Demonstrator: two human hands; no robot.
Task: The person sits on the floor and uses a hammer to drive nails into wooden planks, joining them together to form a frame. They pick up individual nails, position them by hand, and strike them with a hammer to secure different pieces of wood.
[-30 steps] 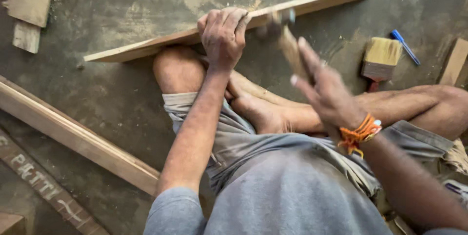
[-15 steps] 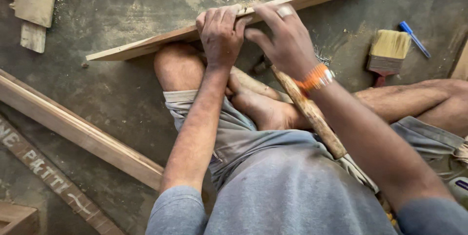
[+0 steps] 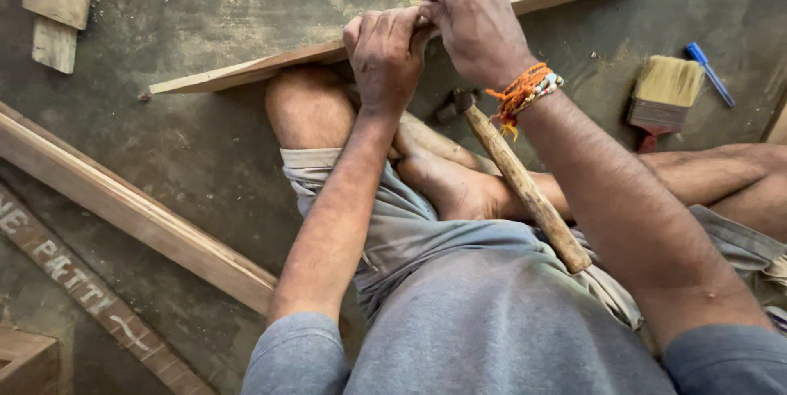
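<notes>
Wooden strip at frame top: left hand and right hand both grasp its edge; keep that grip steady, hammer resting mid-frame.

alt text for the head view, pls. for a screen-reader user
Seen from above, a person sitting cross-legged on a dusty floor presses both hands, left hand and right hand, side by side on a long thin wooden strip. A wooden-handled hammer rests across their lap, and a paintbrush lies to the right.
</notes>
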